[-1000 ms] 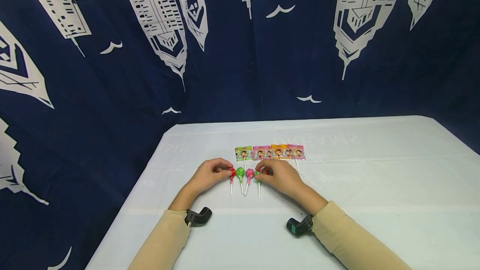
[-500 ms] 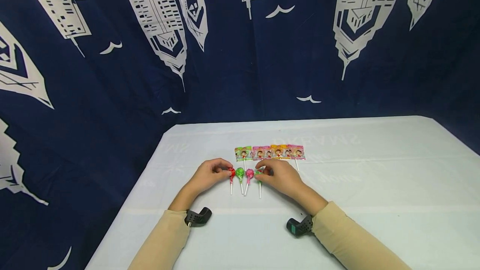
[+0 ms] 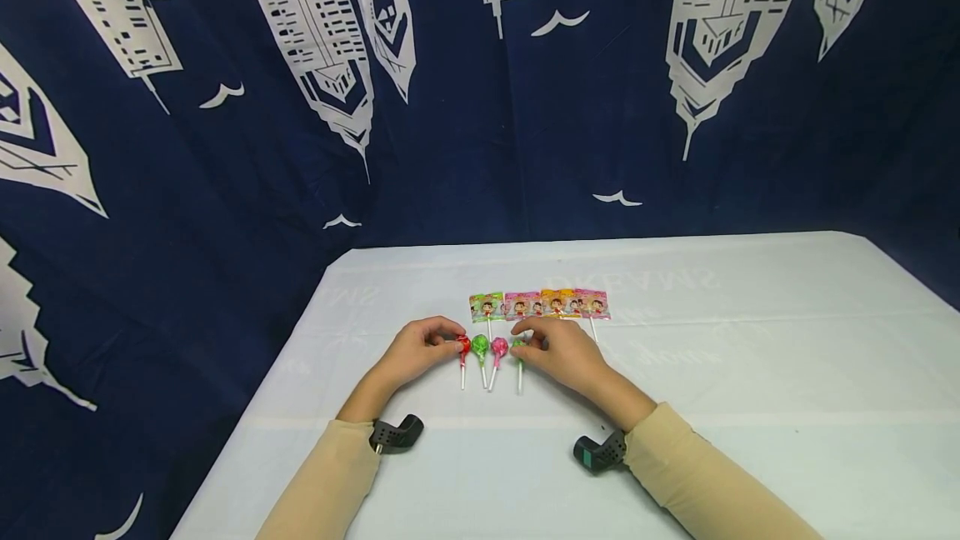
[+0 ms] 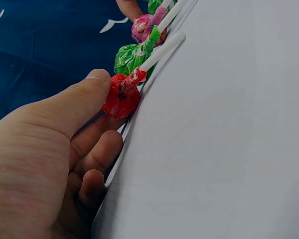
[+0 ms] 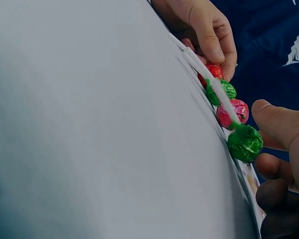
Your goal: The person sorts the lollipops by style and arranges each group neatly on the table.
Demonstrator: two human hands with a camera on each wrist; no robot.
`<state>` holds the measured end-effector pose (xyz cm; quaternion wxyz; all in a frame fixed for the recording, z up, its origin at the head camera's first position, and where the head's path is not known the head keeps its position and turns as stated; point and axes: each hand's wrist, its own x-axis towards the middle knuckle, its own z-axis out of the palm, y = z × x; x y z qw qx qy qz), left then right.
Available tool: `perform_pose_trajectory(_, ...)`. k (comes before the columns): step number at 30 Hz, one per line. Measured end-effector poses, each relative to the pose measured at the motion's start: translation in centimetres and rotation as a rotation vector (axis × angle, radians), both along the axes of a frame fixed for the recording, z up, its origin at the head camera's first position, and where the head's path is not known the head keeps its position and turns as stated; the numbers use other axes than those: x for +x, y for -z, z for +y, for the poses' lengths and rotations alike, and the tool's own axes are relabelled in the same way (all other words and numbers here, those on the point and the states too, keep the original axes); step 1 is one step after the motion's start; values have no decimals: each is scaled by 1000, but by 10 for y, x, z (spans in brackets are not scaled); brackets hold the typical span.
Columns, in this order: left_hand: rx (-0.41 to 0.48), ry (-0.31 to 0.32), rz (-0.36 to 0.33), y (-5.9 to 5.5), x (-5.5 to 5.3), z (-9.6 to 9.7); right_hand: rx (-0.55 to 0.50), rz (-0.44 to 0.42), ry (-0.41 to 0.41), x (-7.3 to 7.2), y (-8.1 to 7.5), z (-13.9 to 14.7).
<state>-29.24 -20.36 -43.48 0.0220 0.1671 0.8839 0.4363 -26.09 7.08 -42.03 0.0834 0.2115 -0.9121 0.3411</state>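
My left hand (image 3: pixel 426 350) pinches the wrapped head of a red lollipop (image 4: pixel 122 97) between thumb and fingers. To its right lie a green lollipop (image 3: pixel 481 345) and a pink lollipop (image 3: pixel 499 347), sticks pointing toward me. At the row's right end is another green lollipop (image 5: pixel 245 143), its white stick also toward me. My right hand (image 3: pixel 558 348) is beside that one; in the right wrist view the thumb stands a little off its round head, the other fingers loosely bent just past it.
Behind the row, flat lollipops in printed bags, green (image 3: pixel 487 307), pink (image 3: pixel 522 306) and orange (image 3: pixel 558 303), lie side by side, with another pink bag (image 3: pixel 593 304) at the right. A white cloth (image 3: pixel 675 440) covers the table; a dark blue printed curtain (image 3: pixel 480 148) hangs behind.
The right-hand green lollipop's stick has shifted slightly, and a bit more of its head shows at my right fingertips. My left hand and the other lollipops stay put.
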Motion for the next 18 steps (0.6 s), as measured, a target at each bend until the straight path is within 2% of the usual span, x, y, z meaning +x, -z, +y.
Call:
perform_pose_trajectory(9,15,7,5,1,1,1,-1,-5,14,5,-7,6)
perform_pose_trajectory(15,33,-32,15,-2,3,0,59,66,49,9,-18,21)
perform_pose_trajectory(18,40,-27,31,-4,4,0,87,104,83,10,-21,37)
